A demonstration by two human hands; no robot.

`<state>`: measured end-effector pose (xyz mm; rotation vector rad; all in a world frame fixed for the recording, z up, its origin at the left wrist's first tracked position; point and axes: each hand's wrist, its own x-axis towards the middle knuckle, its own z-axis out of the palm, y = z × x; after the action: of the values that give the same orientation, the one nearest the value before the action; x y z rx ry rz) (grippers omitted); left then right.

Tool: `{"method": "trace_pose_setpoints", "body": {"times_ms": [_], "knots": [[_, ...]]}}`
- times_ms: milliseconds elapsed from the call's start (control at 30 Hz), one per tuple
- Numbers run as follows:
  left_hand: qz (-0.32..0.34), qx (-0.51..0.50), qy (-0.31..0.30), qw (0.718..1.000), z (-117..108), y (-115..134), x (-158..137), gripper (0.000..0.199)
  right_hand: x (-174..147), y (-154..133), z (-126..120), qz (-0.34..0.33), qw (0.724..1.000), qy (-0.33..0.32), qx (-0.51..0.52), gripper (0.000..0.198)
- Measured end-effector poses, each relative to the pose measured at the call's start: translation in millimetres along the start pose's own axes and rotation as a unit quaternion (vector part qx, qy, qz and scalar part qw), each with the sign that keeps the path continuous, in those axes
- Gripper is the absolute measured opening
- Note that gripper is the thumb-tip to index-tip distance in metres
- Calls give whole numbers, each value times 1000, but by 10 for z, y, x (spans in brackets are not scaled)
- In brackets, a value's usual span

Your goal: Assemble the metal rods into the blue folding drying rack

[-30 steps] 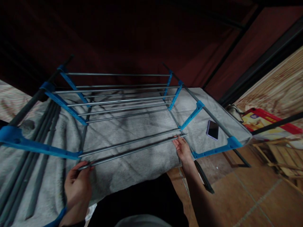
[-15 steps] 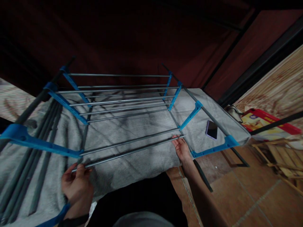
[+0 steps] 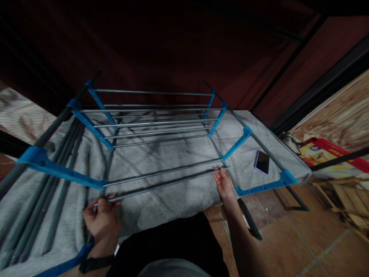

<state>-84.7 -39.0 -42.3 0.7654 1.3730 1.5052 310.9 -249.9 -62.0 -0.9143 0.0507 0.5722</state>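
In the head view, a person is holding a long gray rod (image 3: 161, 187) with two hands. The left hand (image 3: 103, 219) is pinching one end between the thumb and the fingers. The right hand (image 3: 225, 185) is bending its fingertips around the other end and seems to be pinching it too, though the thumb is hard to see. The rod is sitting low over a fuzzy gray blanket (image 3: 173, 202), on the near side of another rod (image 3: 164, 172) that is running almost the same way. A blue bracket (image 3: 63, 172) is standing near the left end, and a second blue bracket (image 3: 261, 188) is reaching out past the right end. Dark tubes (image 3: 56, 217) are lying on the left, and a phone (image 3: 262, 162) is resting on the right.

The rod is looking thin, stiff and hard, like metal, so it is probably being light to lift. Its smooth skin may be making it slippery. It is long, so one hand alone could be letting it tip; holding close to both ends is looking best.
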Motion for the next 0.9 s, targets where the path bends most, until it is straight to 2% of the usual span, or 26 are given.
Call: {"method": "trace_pose_setpoints", "body": {"times_ms": [167,267,433,533,633,767,900], "knots": [[15,-11,20,1000,24,14,-44,41,34,29,-51,-6,1000,4,-28,29],[11,-20,22,1000,29,17,-61,37,54,37,-89,13,999,5,-33,24],[-35,-59,-1,998,-8,78,-111,30,65,36,-146,29,999,-7,-33,19],[-51,-84,-19,995,-19,142,-171,42,72,47,-177,20,999,-8,-46,21],[-69,-95,-2,993,-5,184,-210,47,91,63,-213,14,998,-4,-55,25],[-90,-118,16,989,22,196,-228,42,139,82,-279,17,998,-2,-57,22],[-107,-119,-14,987,46,214,-274,38,191,105,-340,13,998,-1,-59,19]]}}
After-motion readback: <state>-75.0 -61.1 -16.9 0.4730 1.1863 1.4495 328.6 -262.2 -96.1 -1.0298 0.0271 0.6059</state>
